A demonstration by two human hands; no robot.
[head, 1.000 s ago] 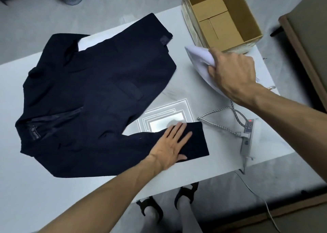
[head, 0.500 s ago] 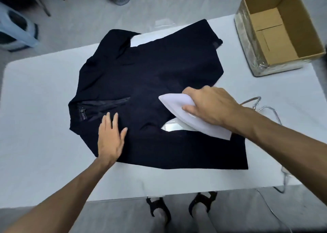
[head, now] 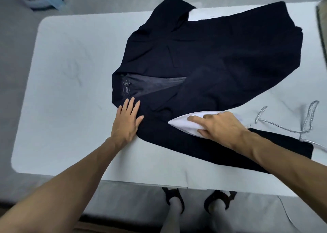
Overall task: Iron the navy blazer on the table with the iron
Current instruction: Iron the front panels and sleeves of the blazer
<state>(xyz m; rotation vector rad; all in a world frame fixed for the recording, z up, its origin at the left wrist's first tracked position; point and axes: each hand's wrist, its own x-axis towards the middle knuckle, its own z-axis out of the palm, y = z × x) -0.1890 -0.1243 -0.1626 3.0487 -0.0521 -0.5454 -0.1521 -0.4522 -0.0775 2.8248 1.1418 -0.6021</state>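
- The navy blazer point(head: 221, 55) lies spread open on the white table point(head: 70, 73), towards its right half, with the collar on the left and the grey lining showing (a small label point(head: 126, 88) sits inside the neck).
- One sleeve runs along the near edge of the table to the right, under the right forearm.
- The left hand point(head: 126, 121) lies flat with its fingers straight and together. The fingertips press on the cloth just below the collar, and the heel of the hand rests on the bare table beside the blazer's edge.
- The right hand point(head: 221, 126) grasps the white iron point(head: 182, 124) from above, thumb and fingers curled round its body and the forefinger stretched along the top.
- The iron's pointed nose faces left towards the left hand, with a gap of dark cloth between them. It seems to rest on the blazer near the shoulder, though the sole is hidden.
- A braided grey cord point(head: 283, 127) loops on the table to the right of the iron.
- Two sandalled feet point(head: 174, 199) show below the table's near edge.
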